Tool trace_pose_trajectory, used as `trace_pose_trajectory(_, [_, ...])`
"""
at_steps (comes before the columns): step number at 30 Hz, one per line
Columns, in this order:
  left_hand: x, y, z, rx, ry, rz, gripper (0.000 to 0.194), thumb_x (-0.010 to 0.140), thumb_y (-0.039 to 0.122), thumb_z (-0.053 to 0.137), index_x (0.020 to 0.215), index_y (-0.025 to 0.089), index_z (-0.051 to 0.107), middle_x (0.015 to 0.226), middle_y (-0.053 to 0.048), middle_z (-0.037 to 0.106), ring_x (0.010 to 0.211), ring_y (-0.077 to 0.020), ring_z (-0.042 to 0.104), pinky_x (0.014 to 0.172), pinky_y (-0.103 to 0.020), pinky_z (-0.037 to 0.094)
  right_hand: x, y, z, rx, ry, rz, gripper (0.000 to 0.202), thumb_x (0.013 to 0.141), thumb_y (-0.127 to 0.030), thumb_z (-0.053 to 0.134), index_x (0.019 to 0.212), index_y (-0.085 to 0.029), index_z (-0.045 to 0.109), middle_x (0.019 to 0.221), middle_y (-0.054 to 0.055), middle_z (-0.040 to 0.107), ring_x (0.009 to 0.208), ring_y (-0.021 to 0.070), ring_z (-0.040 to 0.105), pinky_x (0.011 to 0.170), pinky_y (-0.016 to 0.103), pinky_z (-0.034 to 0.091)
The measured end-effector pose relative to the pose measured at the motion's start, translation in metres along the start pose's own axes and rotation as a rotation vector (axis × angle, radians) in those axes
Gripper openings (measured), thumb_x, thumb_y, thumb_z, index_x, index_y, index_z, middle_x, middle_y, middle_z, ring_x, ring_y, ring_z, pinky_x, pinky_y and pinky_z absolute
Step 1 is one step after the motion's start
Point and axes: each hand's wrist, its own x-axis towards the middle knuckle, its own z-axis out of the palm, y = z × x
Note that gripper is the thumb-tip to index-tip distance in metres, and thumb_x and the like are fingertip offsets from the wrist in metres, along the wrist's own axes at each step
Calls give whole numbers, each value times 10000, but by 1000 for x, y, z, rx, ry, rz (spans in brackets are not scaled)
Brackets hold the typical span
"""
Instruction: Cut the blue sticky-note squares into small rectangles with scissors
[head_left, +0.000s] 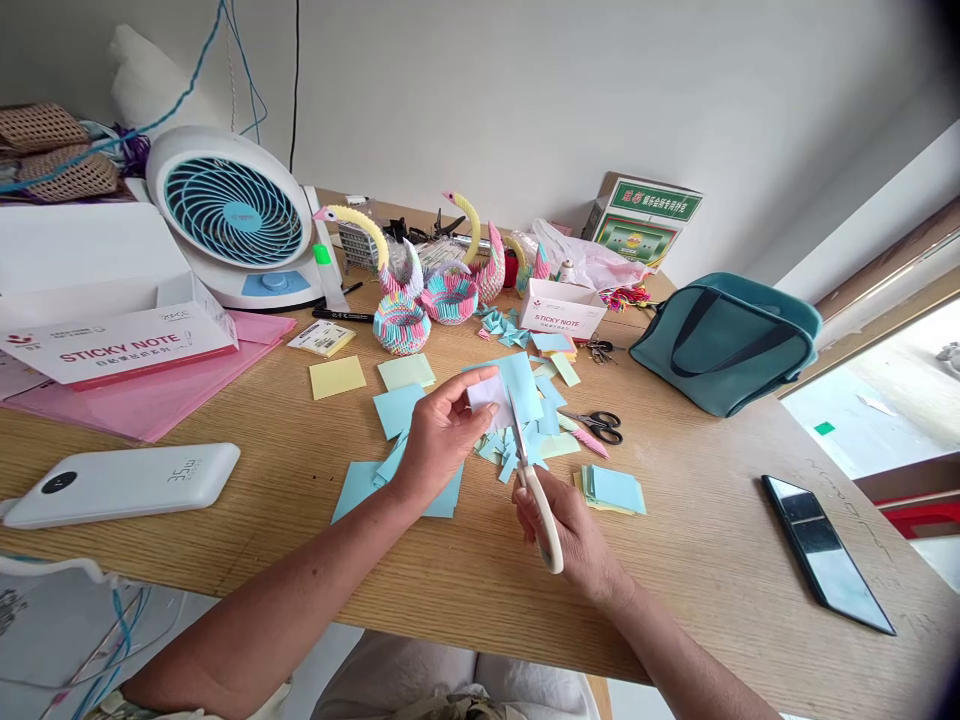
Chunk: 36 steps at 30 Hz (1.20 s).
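Pinched between the thumb and fingers of my left hand (442, 430) is a small folded piece of pale paper (486, 396). My right hand (566, 525) grips white-handled scissors (541, 508), their blades pointing up beside the paper's right edge; whether they touch it I cannot tell. Beneath both hands lie blue paper sheets (358, 488) and a heap of small cut blue pieces (534, 440). To the right of the heap rest black-handled scissors (606, 427) and a stack of blue and yellow sticky notes (613, 490).
Folded-paper swans (491, 265) and a round paper basket (402, 325) stand at the back. A fan (240, 215), an open sticky note box (124, 340) and a white power bank (142, 485) are on the left. Rightward are a teal bag (724, 345) and a phone (829, 555).
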Motion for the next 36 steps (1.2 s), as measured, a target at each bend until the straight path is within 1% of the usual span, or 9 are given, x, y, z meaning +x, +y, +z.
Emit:
trace_pose_trajectory(6, [0, 0, 0, -13, -13, -4, 443, 759, 218, 758, 1198, 172, 717, 871, -24, 696, 750, -113, 581, 685, -226, 518, 1, 1, 0, -6, -1, -35, 499, 996, -639, 395, 729, -218, 413, 681, -14, 468, 631, 136, 437, 615, 296, 358])
trace_pose_trajectory(14, [0, 3, -1, -14, -13, -39, 494, 766, 224, 756, 1253, 164, 691, 893, -34, 722, 751, -112, 588, 699, -229, 508, 3, 1, 2, 32, -11, -47, 502, 1001, -629, 396, 716, -216, 422, 664, -7, 487, 665, 148, 468, 656, 299, 384])
trace_pose_trajectory(20, [-2, 4, 1, -20, -46, -69, 517, 759, 228, 759, 1264, 144, 685, 876, -28, 711, 745, -109, 577, 703, -231, 502, 3, 2, -1, 38, -15, -22, 465, 1005, -602, 409, 746, -215, 429, 683, -9, 499, 663, 144, 470, 654, 296, 385])
trace_pose_trajectory(26, [-3, 5, 0, 18, -87, -57, 514, 763, 234, 757, 1264, 139, 690, 876, -30, 707, 756, -115, 578, 721, -238, 505, 3, 0, -5, 3, -22, -12, 461, 999, -611, 405, 765, -214, 424, 705, -10, 498, 668, 143, 460, 652, 300, 369])
trace_pose_trajectory(36, [-2, 5, 1, 16, -95, -55, 510, 758, 229, 763, 1256, 136, 696, 889, -31, 706, 761, -111, 573, 737, -234, 507, 0, 4, -2, -19, 25, 1, 465, 987, -626, 418, 770, -215, 438, 692, -16, 467, 633, 139, 417, 611, 300, 357])
